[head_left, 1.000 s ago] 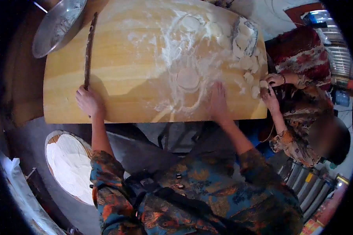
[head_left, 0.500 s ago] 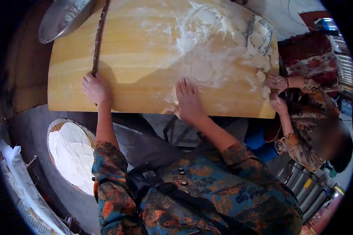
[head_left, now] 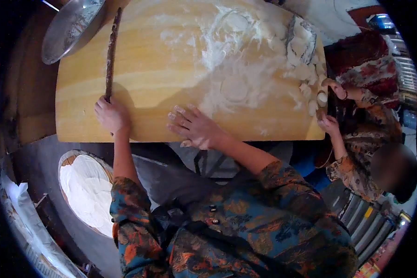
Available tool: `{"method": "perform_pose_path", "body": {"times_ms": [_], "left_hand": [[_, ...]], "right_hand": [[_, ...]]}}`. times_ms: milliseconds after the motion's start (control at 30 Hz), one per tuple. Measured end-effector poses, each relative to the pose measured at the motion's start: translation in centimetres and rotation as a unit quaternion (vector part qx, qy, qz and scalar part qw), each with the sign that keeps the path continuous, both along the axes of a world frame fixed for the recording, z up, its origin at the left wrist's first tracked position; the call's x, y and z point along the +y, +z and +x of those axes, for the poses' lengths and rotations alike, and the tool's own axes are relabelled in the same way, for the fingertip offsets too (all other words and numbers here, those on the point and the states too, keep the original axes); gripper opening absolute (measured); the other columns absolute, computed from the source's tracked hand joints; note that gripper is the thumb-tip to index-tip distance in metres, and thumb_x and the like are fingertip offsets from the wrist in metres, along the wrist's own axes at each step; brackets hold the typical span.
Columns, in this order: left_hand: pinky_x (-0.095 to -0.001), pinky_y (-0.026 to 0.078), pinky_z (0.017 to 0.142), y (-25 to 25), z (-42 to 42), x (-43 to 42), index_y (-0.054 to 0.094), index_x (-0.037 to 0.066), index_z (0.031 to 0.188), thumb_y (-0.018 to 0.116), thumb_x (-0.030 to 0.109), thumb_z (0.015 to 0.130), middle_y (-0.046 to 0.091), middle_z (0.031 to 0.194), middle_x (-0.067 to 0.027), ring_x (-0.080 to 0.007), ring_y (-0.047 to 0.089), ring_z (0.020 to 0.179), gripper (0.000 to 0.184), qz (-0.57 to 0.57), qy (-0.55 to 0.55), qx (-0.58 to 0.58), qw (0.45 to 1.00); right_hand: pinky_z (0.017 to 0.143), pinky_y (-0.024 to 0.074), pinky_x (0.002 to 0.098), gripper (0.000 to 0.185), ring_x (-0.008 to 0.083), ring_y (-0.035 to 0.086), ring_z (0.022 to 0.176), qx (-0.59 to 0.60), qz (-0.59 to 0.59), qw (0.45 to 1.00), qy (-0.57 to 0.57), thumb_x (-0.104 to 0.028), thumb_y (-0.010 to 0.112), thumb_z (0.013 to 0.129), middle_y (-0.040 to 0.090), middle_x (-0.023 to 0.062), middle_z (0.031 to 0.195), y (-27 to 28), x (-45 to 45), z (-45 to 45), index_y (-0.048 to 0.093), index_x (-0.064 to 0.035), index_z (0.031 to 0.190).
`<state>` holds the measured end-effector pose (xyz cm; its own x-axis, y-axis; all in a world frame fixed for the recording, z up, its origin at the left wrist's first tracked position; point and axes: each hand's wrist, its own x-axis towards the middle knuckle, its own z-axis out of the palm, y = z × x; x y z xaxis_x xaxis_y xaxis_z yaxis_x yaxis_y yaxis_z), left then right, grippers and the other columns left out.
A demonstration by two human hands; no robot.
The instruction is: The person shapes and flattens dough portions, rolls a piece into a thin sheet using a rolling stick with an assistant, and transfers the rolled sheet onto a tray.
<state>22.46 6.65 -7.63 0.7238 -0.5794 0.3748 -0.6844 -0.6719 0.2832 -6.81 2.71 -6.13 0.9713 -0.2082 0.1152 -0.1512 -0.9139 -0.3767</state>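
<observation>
My left hand (head_left: 112,115) is wrapped round the near end of a long, thin, dark rolling pin (head_left: 110,60), which lies along the left side of a wooden board (head_left: 143,60). My right hand (head_left: 197,127) is just over the board's front edge, palm down, fingers spread and floury. I see no dough in it; what lies under the palm is hidden. Beyond it, a flat dough round (head_left: 235,88) rests in scattered flour, and another round (head_left: 236,22) lies farther back.
At the right edge a co-worker's hands (head_left: 329,123) hold dough near several small dough pieces (head_left: 305,73). A metal bowl (head_left: 72,32) stands at the back left. Below the board on the left, a round tray carries white dough sheets (head_left: 85,190).
My right hand has slid left and its fingers have spread; the pale dough beside it before is out of sight. My left hand stays on the rolling pin. The co-worker's hands have moved apart.
</observation>
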Motion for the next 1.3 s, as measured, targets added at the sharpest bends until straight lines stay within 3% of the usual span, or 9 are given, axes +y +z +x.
{"method": "perform_pose_path", "body": {"times_ms": [233,400,500,667,767,867,967,1067,1300], "left_hand": [[-0.0469,0.042,0.087,0.6,-0.3,0.1,0.058,0.002,0.103,0.057,0.020,0.086,0.058,0.100,-0.0175,-0.0358,0.053,0.100,0.025,0.016,0.012,0.007,1.000],[-0.0463,0.041,0.087,0.4,-0.2,0.3,0.058,0.002,0.104,0.056,0.020,0.087,0.058,0.102,-0.0174,-0.0355,0.053,0.101,0.025,0.016,0.009,0.008,1.000],[-0.0461,0.042,0.087,0.4,0.0,0.2,0.058,0.002,0.104,0.056,0.020,0.087,0.058,0.102,-0.0174,-0.0357,0.053,0.100,0.026,0.021,0.011,0.000,1.000],[-0.0460,0.042,0.086,0.9,-0.5,0.1,0.058,0.001,0.104,0.056,0.021,0.087,0.057,0.101,-0.0181,-0.0362,0.053,0.099,0.026,0.005,0.002,0.019,1.000],[-0.0462,0.042,0.086,0.9,-0.3,0.4,0.057,0.001,0.103,0.056,0.021,0.087,0.057,0.101,-0.0185,-0.0365,0.053,0.099,0.026,0.018,-0.003,-0.004,1.000],[-0.0467,0.041,0.085,0.7,-0.3,0.3,0.057,0.000,0.102,0.055,0.021,0.087,0.056,0.101,-0.0186,-0.0372,0.052,0.099,0.025,0.014,-0.006,-0.005,1.000],[-0.0471,0.041,0.084,0.3,-0.2,0.5,0.057,0.000,0.101,0.055,0.020,0.088,0.057,0.100,-0.0186,-0.0381,0.052,0.098,0.024,0.014,-0.023,-0.002,1.000],[-0.0472,0.041,0.084,0.8,-0.3,0.7,0.057,0.000,0.102,0.055,0.020,0.088,0.057,0.099,-0.0190,-0.0386,0.052,0.097,0.024,0.035,-0.033,0.003,0.999],[-0.0467,0.041,0.084,1.9,-5.8,0.7,0.055,0.001,0.105,0.056,0.013,0.087,0.057,0.097,-0.0180,-0.0380,0.053,0.095,0.022,-0.038,-0.233,0.096,0.967]], "right_hand": [[0.109,0.0255,0.0482,0.058,0.0327,0.035,0.133,0.218,-0.202,0.938,-0.179,-0.032,0.057,0.084,0.040,0.0164,0.142,0.5,-9.8,-4.0,0.045,-0.0125,0.138],[0.107,0.0257,0.0502,0.051,0.0322,0.034,0.134,0.050,-0.078,0.908,-0.408,-0.024,0.057,0.082,0.040,0.0173,0.143,1.9,-10.6,-9.5,0.052,-0.0024,0.128],[0.107,0.0265,0.0499,0.056,0.0324,0.036,0.133,0.171,-0.210,0.907,-0.323,-0.028,0.061,0.078,0.044,0.0176,0.139,0.7,-8.5,-10.1,0.053,-0.0005,0.127],[0.114,0.0212,0.0456,0.067,0.0332,0.039,0.132,-0.029,0.235,0.968,-0.089,-0.041,0.061,0.080,0.047,0.0184,0.137,-0.6,-0.1,-2.6,0.049,0.0001,0.132],[0.115,0.0200,0.0459,0.065,0.0322,0.037,0.133,-0.029,0.036,0.996,-0.070,-0.040,0.058,0.085,0.047,0.0168,0.138,-1.7,1.8,0.5,0.046,-0.0002,0.134],[0.114,0.0210,0.0466,0.061,0.0326,0.036,0.134,0.112,-0.085,0.961,-0.239,-0.037,0.055,0.086,0.046,0.0149,0.139,0.1,-2.3,-1.4,0.046,-0.0006,0.135],[0.113,0.0235,0.0470,0.058,0.0347,0.036,0.133,0.123,-0.099,0.962,-0.224,-0.030,0.056,0.086,0.046,0.0156,0.139,4.3,-4.9,-4.2,0.045,-0.0025,0.135],[0.110,0.0270,0.0474,0.057,0.0358,0.038,0.131,0.079,-0.016,0.898,-0.432,-0.024,0.059,0.083,0.047,0.0170,0.137,1.9,-6.9,-8.3,0.046,-0.0041,0.135],[0.103,0.0343,0.0483,0.058,0.0377,0.045,0.122,-0.020,0.052,0.921,-0.385,-0.018,0.067,0.077,0.052,0.0186,0.127,2.0,-4.9,-9.1,0.048,-0.0068,0.130]]}}
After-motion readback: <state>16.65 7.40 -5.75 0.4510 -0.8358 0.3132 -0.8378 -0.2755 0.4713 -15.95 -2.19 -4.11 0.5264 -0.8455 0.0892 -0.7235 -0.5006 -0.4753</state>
